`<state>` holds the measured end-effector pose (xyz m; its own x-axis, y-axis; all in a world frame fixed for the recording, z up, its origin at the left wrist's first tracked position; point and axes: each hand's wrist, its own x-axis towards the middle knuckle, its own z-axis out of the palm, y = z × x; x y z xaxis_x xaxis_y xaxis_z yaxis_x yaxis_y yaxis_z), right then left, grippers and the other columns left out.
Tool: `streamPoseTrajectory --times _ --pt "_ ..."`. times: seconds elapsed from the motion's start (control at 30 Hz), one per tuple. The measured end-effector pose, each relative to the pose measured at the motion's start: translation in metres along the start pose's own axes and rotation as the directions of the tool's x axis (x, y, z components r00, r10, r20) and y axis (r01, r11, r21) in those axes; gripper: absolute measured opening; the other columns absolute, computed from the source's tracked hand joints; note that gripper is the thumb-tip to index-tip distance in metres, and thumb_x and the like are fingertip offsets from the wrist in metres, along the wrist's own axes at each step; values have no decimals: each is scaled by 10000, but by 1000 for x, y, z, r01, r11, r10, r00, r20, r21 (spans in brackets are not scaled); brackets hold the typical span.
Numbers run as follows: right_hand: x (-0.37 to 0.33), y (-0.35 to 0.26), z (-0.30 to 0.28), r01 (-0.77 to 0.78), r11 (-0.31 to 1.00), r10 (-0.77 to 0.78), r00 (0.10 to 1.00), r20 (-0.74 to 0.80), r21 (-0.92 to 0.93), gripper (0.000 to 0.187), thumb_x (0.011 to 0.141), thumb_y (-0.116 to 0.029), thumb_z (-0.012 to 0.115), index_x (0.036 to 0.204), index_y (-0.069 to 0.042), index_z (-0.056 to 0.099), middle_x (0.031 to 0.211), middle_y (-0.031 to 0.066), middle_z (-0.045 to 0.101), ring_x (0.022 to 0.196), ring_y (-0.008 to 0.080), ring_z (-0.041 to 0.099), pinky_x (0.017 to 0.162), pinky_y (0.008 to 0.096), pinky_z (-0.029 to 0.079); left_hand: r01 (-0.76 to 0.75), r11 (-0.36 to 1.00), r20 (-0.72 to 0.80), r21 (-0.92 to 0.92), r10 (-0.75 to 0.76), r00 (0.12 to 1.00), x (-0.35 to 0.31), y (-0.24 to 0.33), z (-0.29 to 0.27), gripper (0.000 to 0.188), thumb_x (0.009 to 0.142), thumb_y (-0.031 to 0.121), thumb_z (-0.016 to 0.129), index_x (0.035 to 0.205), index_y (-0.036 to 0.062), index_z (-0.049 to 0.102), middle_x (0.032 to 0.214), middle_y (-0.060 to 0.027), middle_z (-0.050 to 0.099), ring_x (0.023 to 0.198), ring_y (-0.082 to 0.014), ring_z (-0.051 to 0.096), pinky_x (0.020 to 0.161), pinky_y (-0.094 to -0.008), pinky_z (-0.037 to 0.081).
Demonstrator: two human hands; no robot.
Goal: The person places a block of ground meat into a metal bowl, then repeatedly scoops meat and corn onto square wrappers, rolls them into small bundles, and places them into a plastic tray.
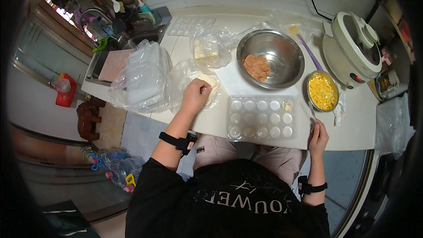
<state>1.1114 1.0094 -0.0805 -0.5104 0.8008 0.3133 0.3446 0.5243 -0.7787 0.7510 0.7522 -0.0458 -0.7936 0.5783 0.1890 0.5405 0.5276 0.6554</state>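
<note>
Left hand curled, pale wrappers under and just beyond fingertips; can't tell if pinching. Right hand pinches metal handle beside corn bowl.

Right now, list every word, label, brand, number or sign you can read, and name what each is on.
Black shirt: large white letters, upside down in view, ends unclear; I won't copy printed words.
Cooker: red-lit panel, too small to read.
Strap on the left forearm: small red patch, too blurred to read.
Trousers: small dark tag, unreadable.
</note>
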Motion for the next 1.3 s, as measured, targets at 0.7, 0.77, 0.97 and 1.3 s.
streamPoseTrajectory --times 0.7,0.77,0.97,1.3 --pt "12 -20 0 -69 989 74 996 -40 130 208 981 -66 452 1118 18 583 764 76 595 688 134 559 642 266 456 234 -77 244 -969 -433 868 18 23 -45 338 1016 239 425 1225 -13 511 1212 -116 595 1078 -233 596 910 -356 503" --pt "31 -49 -5 35 996 -35 999 1 80 199 962 -32 467 1113 9 590 795 90 593 699 159 573 655 269 463 283 -318 382 -905 -312 870 17 33 -45 329 1001 194 459 1249 -21 492 1225 -142 592 1126 -259 587 979 -390 492" --pt "126 -140 -4 415 883 -296 854 429 -218 238 824 49 550 1024 -46 640 818 110 574 777 279 611 671 339 501 432 -388 569 -814 -382 728 12 40 -12 379 960 107 519 1309 -14 433 1269 -157 555 1165 -281 557 989 -433 478" --pt "184 -153 64 670 626 -201 633 747 -399 292 727 15 565 974 -82 688 825 120 631 825 297 644 690 391 525 585 -316 661 -747 -254 706 0 47 2 411 994 221 466 1343 8 426 1319 -130 529 1203 -265 523 1020 -414 423"
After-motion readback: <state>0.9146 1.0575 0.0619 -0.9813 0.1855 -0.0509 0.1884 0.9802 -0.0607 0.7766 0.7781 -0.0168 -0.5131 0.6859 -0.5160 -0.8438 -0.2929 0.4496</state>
